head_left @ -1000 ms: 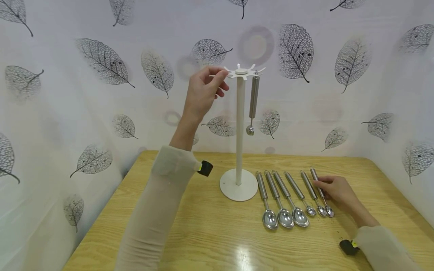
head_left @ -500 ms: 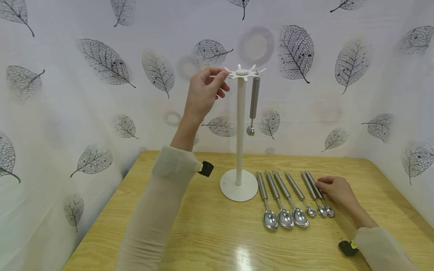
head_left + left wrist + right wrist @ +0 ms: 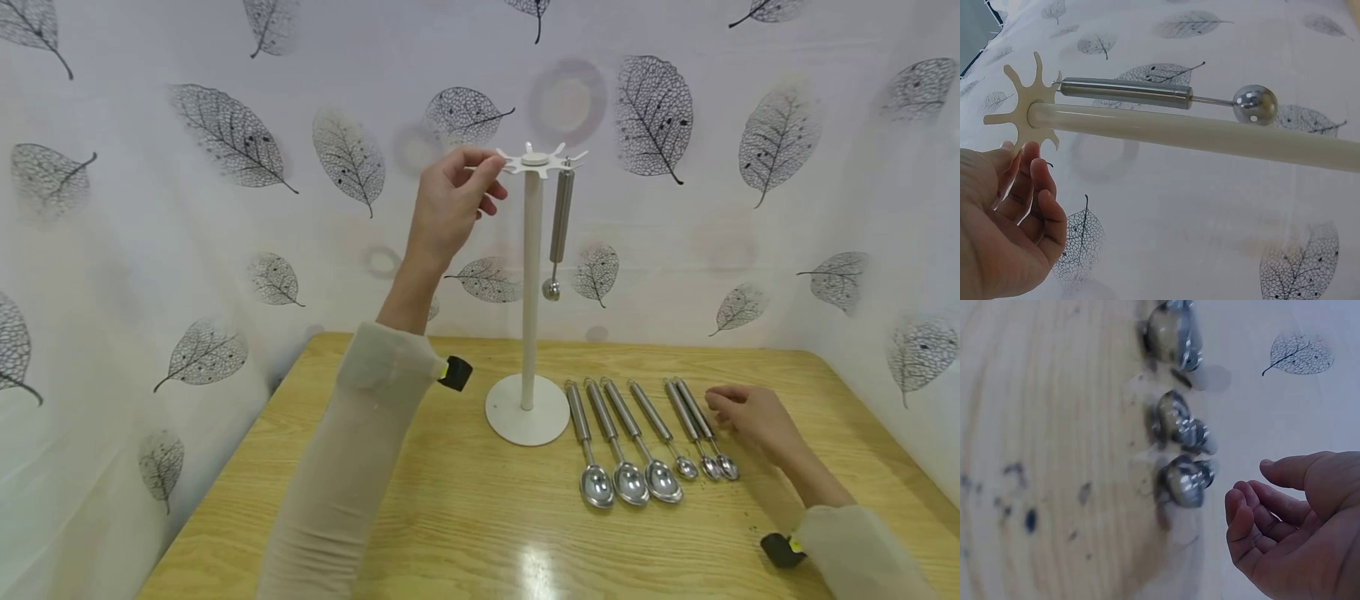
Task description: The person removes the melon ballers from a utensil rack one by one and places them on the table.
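My left hand (image 3: 447, 200) (image 3: 1010, 231) pinches one arm of the white rack's hooked top between thumb and fingers. The rack (image 3: 532, 275) stands upright on a round base. From a hook on its right side hangs a small-bowled metal scoop (image 3: 561, 218) (image 3: 1125, 92), handle up. On the table, several metal scoops lie side by side, bowls toward me; the rightmost scoop (image 3: 694, 404) has a small bowl and lies close beside its neighbour. Just right of it, my right hand (image 3: 757, 421) (image 3: 1310, 531) hovers with loosely curled fingers, holding nothing and apart from the scoops.
The wooden table (image 3: 450, 517) ends at a pale curtain (image 3: 315, 50) printed with leaves, at the back and sides. The round base (image 3: 528, 429) stands left of the row of scoops. Small dark specks lie near the right wrist.
The rightmost scoop's handle has swung left against its neighbour. My right hand has let go and moved slightly right and away. My left hand stays on the rack.
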`<state>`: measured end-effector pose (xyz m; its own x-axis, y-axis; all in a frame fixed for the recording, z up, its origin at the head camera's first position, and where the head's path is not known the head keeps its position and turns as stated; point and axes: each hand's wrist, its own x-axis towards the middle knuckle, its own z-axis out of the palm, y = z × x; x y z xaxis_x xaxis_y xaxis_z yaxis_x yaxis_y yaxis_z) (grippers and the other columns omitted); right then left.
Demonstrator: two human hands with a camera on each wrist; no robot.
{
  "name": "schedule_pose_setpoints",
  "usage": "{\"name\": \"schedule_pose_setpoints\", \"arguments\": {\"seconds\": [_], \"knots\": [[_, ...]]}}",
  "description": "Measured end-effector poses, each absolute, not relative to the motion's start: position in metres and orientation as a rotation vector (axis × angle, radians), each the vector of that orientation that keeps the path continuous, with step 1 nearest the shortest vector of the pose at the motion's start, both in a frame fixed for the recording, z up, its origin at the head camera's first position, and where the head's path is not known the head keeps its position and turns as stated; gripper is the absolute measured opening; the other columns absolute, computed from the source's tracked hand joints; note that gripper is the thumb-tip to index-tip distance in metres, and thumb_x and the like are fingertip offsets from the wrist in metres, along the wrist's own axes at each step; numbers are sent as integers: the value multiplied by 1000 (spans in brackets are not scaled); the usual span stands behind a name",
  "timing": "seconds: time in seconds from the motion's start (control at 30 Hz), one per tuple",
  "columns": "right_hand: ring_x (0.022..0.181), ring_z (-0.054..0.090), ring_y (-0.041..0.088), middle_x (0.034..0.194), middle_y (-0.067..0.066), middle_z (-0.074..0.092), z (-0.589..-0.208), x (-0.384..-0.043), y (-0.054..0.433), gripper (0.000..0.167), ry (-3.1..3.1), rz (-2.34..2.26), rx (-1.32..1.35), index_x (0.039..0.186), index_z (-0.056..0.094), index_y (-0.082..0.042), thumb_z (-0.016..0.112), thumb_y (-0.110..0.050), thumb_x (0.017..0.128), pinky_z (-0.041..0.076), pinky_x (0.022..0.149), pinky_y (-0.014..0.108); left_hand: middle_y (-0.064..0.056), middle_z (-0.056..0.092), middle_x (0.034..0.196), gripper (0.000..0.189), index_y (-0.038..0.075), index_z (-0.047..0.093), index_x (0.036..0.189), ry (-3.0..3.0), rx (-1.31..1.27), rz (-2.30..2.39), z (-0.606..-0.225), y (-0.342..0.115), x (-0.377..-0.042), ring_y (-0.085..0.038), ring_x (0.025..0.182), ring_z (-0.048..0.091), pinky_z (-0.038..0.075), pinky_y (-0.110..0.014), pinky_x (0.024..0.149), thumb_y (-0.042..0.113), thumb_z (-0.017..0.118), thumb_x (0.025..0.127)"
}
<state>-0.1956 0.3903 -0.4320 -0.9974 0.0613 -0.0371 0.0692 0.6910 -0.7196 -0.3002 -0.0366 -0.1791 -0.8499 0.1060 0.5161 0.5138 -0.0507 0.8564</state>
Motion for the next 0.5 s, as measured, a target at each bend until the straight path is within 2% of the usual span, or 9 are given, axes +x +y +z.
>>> {"name": "schedule_pose_setpoints", "arguments": {"seconds": [0.3,0.37,0.5], "knots": [[94,67,30,122,25,70,-398,-199,354,53,2893,-1236,-81,144,56,9,52,-34,114,57,81,46,-7,70,82,12,3,73,109,-1950,-647,-1961,-178,-39,-300,-17,65,61,50,-24,61,14,69,106],[95,68,31,124,24,70,-388,-202,344,51,2895,-1254,-139,145,56,8,51,-32,114,57,81,46,-7,70,82,12,3,73,109,-1949,-646,-1960,-178,-39,-300,-17,65,61,50,-24,62,14,69,106],[90,68,23,118,17,72,-369,-207,328,46,2879,-1328,-210,144,58,7,52,-28,114,57,78,34,-8,70,85,15,1,73,110,-1950,-666,-1936,-178,-38,-300,-17,65,61,51,-24,62,14,69,106]]}}
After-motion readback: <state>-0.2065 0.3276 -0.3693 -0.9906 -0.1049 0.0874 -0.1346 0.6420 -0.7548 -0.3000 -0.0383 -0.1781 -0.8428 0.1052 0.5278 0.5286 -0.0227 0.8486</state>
